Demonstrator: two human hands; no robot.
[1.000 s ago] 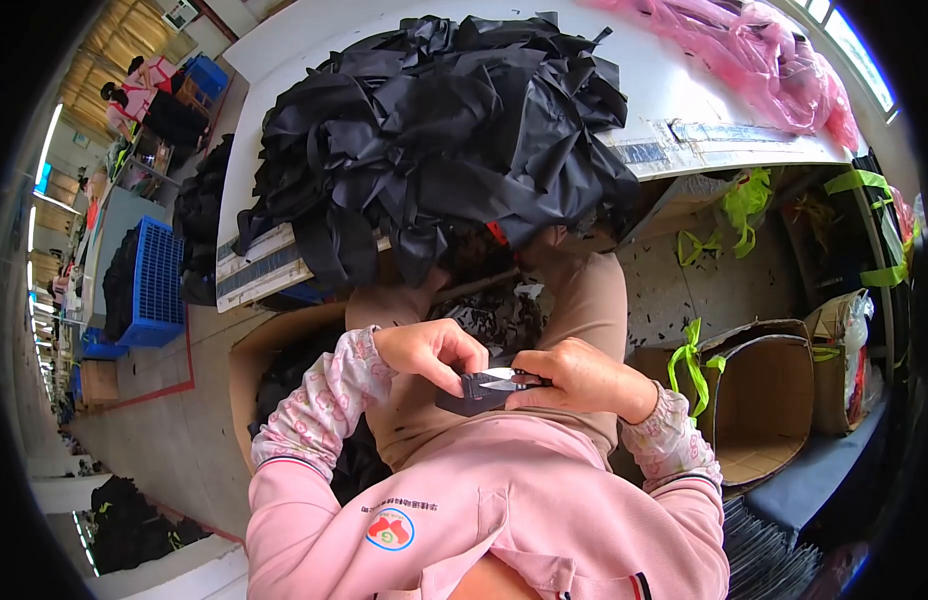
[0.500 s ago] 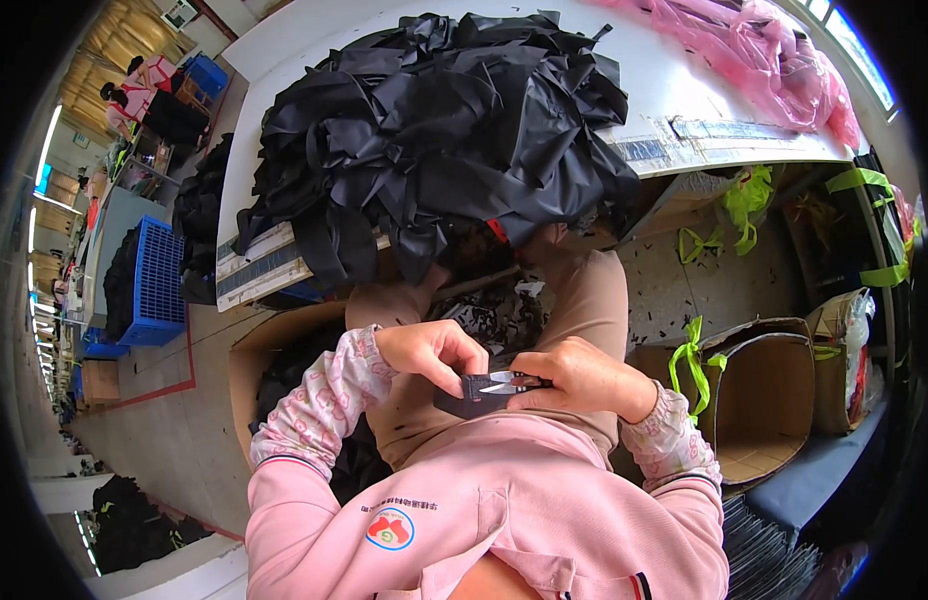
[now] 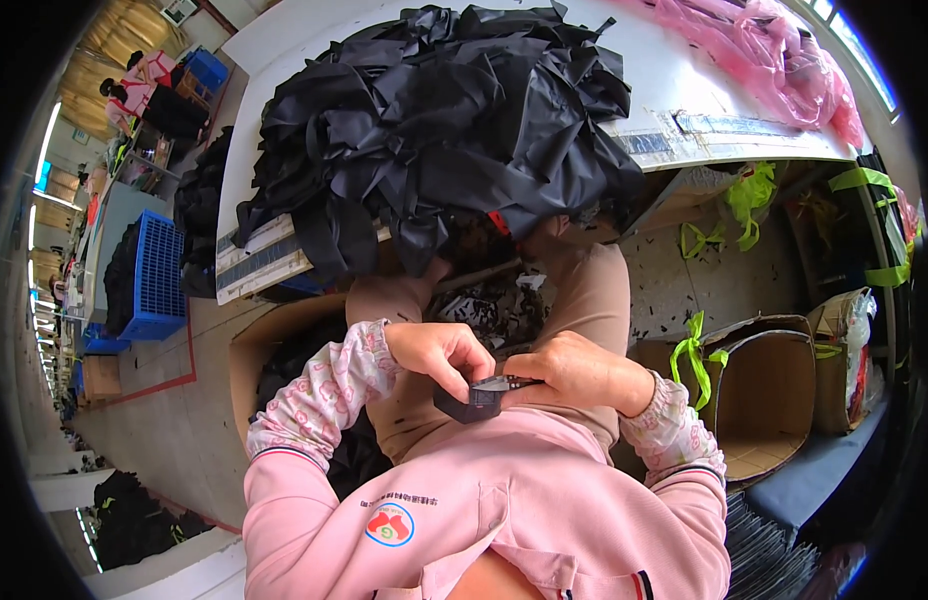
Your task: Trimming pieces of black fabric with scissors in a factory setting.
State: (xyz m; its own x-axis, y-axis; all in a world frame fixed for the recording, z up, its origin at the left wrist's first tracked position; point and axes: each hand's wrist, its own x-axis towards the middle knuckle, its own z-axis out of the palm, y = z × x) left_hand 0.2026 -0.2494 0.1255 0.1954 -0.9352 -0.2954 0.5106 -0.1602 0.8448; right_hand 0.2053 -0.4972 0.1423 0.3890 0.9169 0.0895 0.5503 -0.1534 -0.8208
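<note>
My left hand and right hand meet just above my lap, near the picture's centre, both closed on one small black fabric piece. The left fingers curl over its top edge while the right hand pinches its side, and a thin pale strip shows along the top. Floral sleeves cover both forearms and my pink jacket fills the six o'clock area. At twelve o'clock a big heap of black fabric pieces lies on a white worktable, with pink plastic bags at one o'clock. An open cardboard box stands at three o'clock and a blue crate at nine
</note>
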